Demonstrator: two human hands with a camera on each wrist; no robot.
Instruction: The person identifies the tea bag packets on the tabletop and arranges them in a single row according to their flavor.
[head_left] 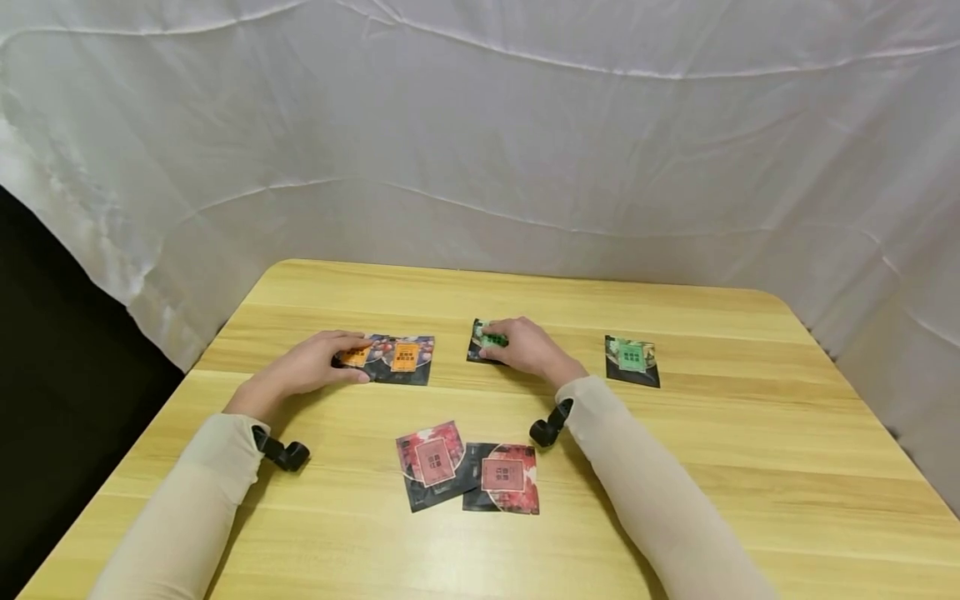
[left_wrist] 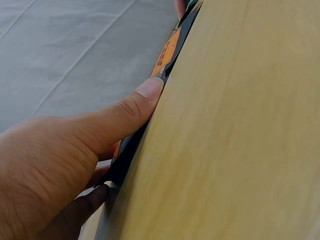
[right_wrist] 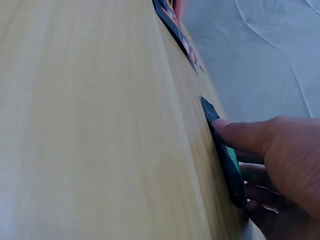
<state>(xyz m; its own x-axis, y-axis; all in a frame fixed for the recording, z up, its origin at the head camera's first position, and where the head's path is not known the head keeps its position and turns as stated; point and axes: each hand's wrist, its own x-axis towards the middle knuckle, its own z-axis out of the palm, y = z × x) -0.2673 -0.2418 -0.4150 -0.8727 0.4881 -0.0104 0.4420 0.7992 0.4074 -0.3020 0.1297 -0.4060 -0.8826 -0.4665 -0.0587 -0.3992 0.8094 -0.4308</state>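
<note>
My left hand (head_left: 303, 367) grips the left one of two orange-labelled sachets, its thumb (left_wrist: 150, 90) along the near edge and the other fingers at the left end. That left sachet (head_left: 356, 357) lies up against the right orange-labelled sachet (head_left: 406, 358). Farther right, my right hand (head_left: 532, 347) holds a green-labelled sachet (head_left: 480, 340) at its right side, partly covering it. In the right wrist view the thumb presses this sachet's (right_wrist: 223, 155) near edge while curled fingers sit at its far side. A second green-labelled sachet (head_left: 632, 360) lies apart to the right.
Two red-labelled sachets, one tilted (head_left: 432, 462) and one turned sideways (head_left: 510, 477), overlap slightly nearer the front, between the forearms. Everything lies on a wood-grain table (head_left: 750, 433). White cloth (head_left: 480, 150) hangs behind the table's back edge.
</note>
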